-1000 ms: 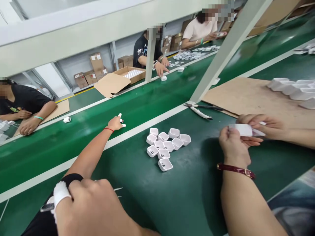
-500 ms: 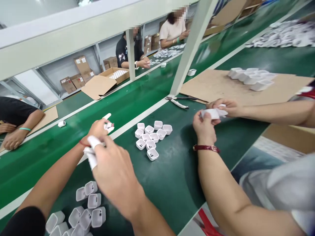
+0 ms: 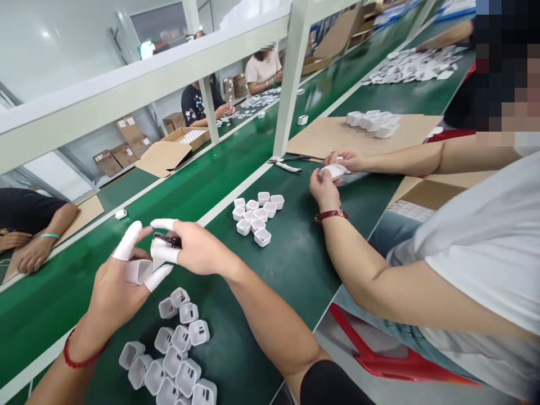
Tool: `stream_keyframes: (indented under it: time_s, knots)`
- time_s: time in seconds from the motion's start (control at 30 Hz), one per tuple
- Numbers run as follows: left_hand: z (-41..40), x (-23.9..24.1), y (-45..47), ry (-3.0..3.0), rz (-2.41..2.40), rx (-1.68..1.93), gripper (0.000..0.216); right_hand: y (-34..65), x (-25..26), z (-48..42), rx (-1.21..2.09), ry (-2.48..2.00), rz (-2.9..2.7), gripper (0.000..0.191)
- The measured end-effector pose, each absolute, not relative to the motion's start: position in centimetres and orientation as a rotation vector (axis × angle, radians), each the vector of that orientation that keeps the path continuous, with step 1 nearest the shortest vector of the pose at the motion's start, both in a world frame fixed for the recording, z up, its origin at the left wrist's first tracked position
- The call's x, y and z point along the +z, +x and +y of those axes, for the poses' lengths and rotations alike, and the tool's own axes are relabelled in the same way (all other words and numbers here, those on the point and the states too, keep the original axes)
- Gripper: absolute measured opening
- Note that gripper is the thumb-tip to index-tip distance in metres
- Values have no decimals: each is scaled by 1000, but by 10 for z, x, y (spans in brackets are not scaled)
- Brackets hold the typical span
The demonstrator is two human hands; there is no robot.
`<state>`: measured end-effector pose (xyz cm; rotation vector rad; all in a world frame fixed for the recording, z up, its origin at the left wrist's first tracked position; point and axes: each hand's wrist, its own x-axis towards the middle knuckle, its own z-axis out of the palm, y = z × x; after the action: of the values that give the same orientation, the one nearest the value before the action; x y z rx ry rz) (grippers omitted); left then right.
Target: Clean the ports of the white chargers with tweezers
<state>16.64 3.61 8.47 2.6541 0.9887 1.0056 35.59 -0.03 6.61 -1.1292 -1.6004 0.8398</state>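
Note:
My left hand (image 3: 116,287), with white finger cots on thumb and finger, is closed round a white open-topped plastic shell (image 3: 138,271). Facing it at the shell's right side, my right hand (image 3: 198,247) also wears white finger cots. Its thumb and finger pinch a small black part (image 3: 167,240); a thin white edge shows just below it, its kind unclear. Several more white shells (image 3: 181,339) stand grouped on the green table below my hands. Another cluster of shells (image 3: 258,214) lies to the right of my hands.
On the right a co-worker's hands (image 3: 331,177) handle a white piece. White-handled pliers (image 3: 287,165) and a cardboard sheet (image 3: 314,135) lie beyond. A green conveyor belt (image 3: 189,194) runs along the left, under a white frame post (image 3: 291,79). Other people sit across it.
My hands have come together; the left has drawn back from beside the belt and the right has risen and turned inward. The view has shifted, showing more of the co-worker on the right.

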Motion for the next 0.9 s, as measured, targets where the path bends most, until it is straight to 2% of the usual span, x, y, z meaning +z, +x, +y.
stream_keyframes:
  time_s: [0.07,0.23,0.33,0.47,0.63,0.77,0.9]
  knots:
    - [31,75,154,2432,1081,1107,63,347,63,4,945,-1001,-1475,48]
    - [25,41,130,2214,1010,1439,31,318,57,5,1222,-807,-1435,46]
    - [23,29,122,2246,979,1591,27,304,51,2,1082,-861,-1539,37]
    - [18,27,116,2276,1039,1555,21,297,44,1,812,-952,-1736,32]
    - [17,25,113,2278,1073,1561,17,300,43,4,817,-903,-1812,32]
    - [22,20,110,2268,957,1516,23,302,46,8,915,-992,-1789,35]
    - [28,13,107,1837,899,1370,49,301,46,10,928,-1109,-1537,44]
